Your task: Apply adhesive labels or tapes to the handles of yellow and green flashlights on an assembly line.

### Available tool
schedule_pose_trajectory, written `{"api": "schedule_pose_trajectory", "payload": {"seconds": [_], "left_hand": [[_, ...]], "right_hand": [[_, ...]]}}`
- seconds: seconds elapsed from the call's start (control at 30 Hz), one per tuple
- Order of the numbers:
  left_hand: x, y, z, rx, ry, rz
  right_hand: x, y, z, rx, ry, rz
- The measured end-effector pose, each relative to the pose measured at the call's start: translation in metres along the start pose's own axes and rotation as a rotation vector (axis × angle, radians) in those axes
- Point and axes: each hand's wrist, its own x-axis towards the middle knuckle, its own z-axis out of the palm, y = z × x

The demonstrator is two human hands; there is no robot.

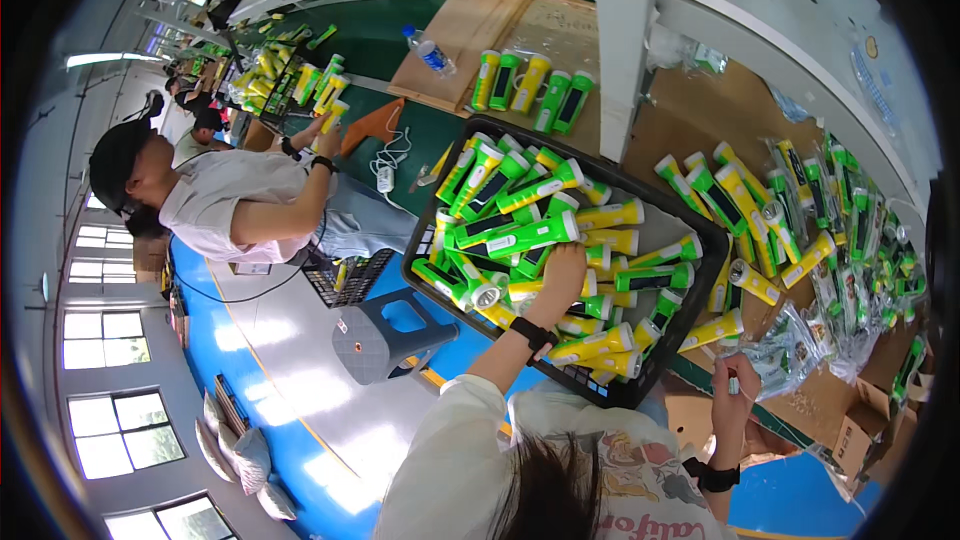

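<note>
A black plastic crate (640, 395) in front of me is heaped with green and yellow flashlights (605, 345). My left hand (563, 282) reaches into the heap, its fingers closed against the end of a green flashlight (533, 236) lying on top; some fingertips are hidden. To the right of the crate, my right hand (733, 402) is closed in a pinch on a small pale plug-like piece (733, 381). A thin white cord appears to run from it. Dark bands circle both wrists.
Loose flashlights (745, 205) and clear plastic bags (790, 350) cover the bench at right. Several flashlights (530, 88) stand near a water bottle (428, 51). A grey post (625, 50) rises behind the crate. At left, a co-worker (240, 190) handles a flashlight beside a grey stool (385, 340).
</note>
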Motion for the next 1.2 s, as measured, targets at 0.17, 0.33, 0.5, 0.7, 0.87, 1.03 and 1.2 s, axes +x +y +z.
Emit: {"api": "schedule_pose_trajectory", "payload": {"seconds": [0.17, 0.33, 0.5, 0.7, 0.87, 1.03, 1.2], "left_hand": [[0.006, -0.013, 0.020, 0.106, 0.033, 0.099], [0.007, -0.004, -0.012, -0.068, 0.112, 0.231], [-0.032, 0.037, -0.095, -0.835, 0.250, 0.028], [-0.074, 0.064, -0.139, -1.643, 0.315, 0.008], [-0.107, 0.065, -0.164, -2.042, 0.009, 0.007], [-0.130, 0.057, -0.182, -2.018, -0.265, -0.054], [-0.135, 0.067, -0.188, -2.005, -0.284, 0.059]], "right_hand": [[-0.009, -0.018, 0.024, 0.111, -0.018, -0.048], [-0.009, -0.026, 0.045, 0.097, 0.026, -0.141], [-0.008, -0.042, 0.059, 0.393, 0.127, -0.101], [0.001, -0.072, 0.069, 0.514, 0.134, -0.254], [-0.006, -0.113, 0.072, 0.662, 0.161, -0.307], [-0.013, -0.139, 0.076, 0.780, -0.030, -0.433], [-0.021, -0.139, 0.067, 0.775, -0.053, -0.376]]}}
